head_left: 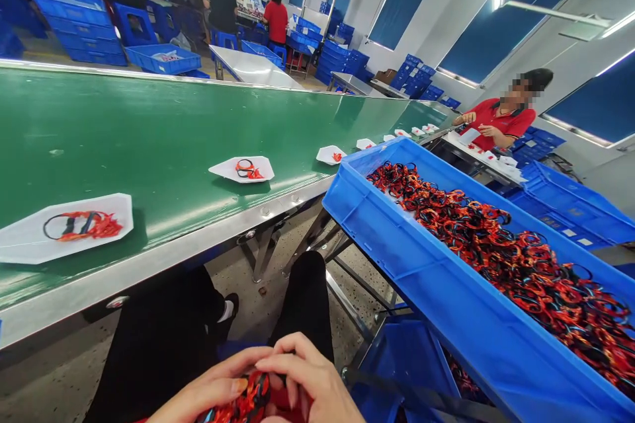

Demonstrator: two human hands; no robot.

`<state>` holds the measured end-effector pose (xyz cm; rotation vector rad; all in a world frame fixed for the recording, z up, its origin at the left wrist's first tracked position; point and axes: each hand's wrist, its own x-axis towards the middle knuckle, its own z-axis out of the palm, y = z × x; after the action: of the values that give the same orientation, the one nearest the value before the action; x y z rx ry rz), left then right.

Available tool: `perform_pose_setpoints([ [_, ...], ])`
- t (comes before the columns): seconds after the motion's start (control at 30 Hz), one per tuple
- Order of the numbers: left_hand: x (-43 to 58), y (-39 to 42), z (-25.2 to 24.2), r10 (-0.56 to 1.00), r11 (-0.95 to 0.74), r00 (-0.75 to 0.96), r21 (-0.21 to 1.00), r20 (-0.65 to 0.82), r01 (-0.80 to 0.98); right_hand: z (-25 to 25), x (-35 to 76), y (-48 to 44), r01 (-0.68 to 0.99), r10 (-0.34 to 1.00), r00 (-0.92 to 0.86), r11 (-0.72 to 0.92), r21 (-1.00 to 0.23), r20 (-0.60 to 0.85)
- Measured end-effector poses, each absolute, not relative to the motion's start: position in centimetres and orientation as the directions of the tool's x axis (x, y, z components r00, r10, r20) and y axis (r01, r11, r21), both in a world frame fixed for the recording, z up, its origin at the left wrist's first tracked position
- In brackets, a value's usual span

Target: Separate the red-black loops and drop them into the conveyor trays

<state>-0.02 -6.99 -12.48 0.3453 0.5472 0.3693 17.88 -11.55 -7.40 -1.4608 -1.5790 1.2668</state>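
Note:
At the bottom of the head view, my left hand (211, 391) is closed around a bunch of red, orange and black ring-shaped pieces (253, 396). My right hand (317, 380) meets it from the right, fingers curled together over the same bunch; what its fingertips pinch is hidden. Both hands are above my lap. To their right, a long blue bin (387, 238) holds a heap of similar red and black ring pieces (476, 244). Their exact kind is too small to tell.
A green conveyor belt (149, 125) with a metal edge runs across ahead. White trays (30, 238) with red and black pieces lie on it in a line. A co-worker in a red shirt (501, 122) sits at the far right. Blue crates (79, 20) and other people stand behind the belt.

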Motion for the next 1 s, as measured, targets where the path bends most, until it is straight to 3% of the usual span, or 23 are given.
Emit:
perform_pose_setpoints([
  [0.13, 0.5, -6.8, -11.9, 0.461, 0.852, 0.753, 0.471, -0.469, -0.229, -7.6, 17.3, -11.1, 0.500, 0.976, -0.180, -0.016, -0.866, -0.122],
  [0.27, 0.2, -6.7, -9.9, 0.421, 0.899, 0.693, 0.371, -0.585, -0.233, -7.5, 17.2, -10.4, 0.448, 0.982, -0.138, -0.054, -0.893, -0.129],
  [0.4, -0.4, -6.5, -8.0, 0.357, 0.928, 0.562, 0.213, -0.746, -0.306, -8.1, 16.9, -9.9, 0.273, 0.987, -0.056, -0.131, -0.953, -0.151],
  [0.5, -0.7, -6.3, -7.7, 0.364, 0.912, 0.502, 0.190, -0.785, -0.364, -8.8, 16.6, -9.5, 0.161, 0.979, 0.001, -0.199, -0.967, -0.202],
  [0.57, -0.8, -6.3, -7.9, 0.369, 0.905, 0.482, 0.188, -0.794, -0.383, -9.4, 16.4, -9.3, -0.003, 0.955, 0.020, -0.296, -0.955, -0.296],
  [0.73, -0.6, -6.6, -8.4, 0.439, 0.887, 0.486, 0.279, -0.756, -0.367, -10.7, 15.8, -8.9, -0.471, 0.892, -0.090, -0.429, -0.770, -0.442],
  [0.87, -0.6, -6.5, -8.1, 0.450, 0.892, 0.532, 0.326, -0.718, -0.314, -11.1, 15.0, -8.8, -0.586, 0.862, -0.209, -0.488, -0.647, -0.461],
  [1.0, -0.6, -6.3, -7.4, 0.437, 0.898, 0.534, 0.311, -0.724, -0.312, -11.2, 14.3, -8.7, -0.642, 0.857, -0.219, -0.487, -0.592, -0.467],
])
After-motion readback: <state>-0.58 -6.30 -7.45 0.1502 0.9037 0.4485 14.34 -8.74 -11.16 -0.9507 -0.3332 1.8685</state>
